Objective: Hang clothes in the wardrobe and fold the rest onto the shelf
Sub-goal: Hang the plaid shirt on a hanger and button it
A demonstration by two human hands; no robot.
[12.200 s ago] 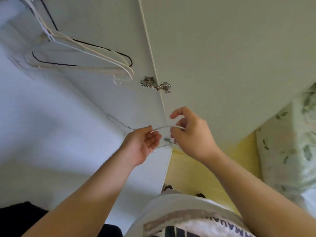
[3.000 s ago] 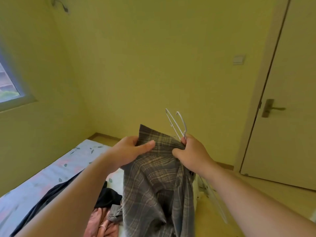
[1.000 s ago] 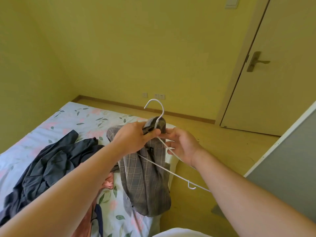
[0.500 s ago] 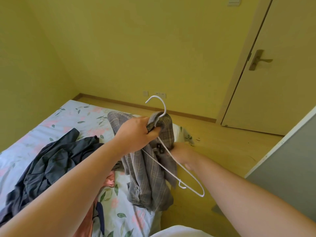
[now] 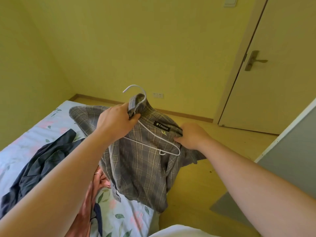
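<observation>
Plaid shirt (image 5: 142, 168): opening out from the bunch it was in half a second ago. Its inner back and black neck label (image 5: 161, 128) are now facing the camera, and it is hanging between both hands over the bed's edge.
Bed (image 5: 22, 142): carrying a dark garment (image 5: 42, 165) and a pink garment (image 5: 89, 190), both lying loose and waiting their turn.
Left hand (image 5: 116, 121): clutching the collar together with the hanger's neck and holding both up.
Hanger (image 5: 134, 85): no longer dangling beside the cloth. It is lying against the shirt's inside, with the hook sticking up past the collar and the right end still showing bare.
Right hand (image 5: 193, 135): having come up from below, it is pinching the shirt's right shoulder and seemingly drawing it over that bare end.
Grey panel (image 5: 294, 139): standing at the right, probably the wardrobe's door.
Meaning: the threading is nearly finishing, so seating the shoulders looks like the next step, then carrying the shirt to the rail.
</observation>
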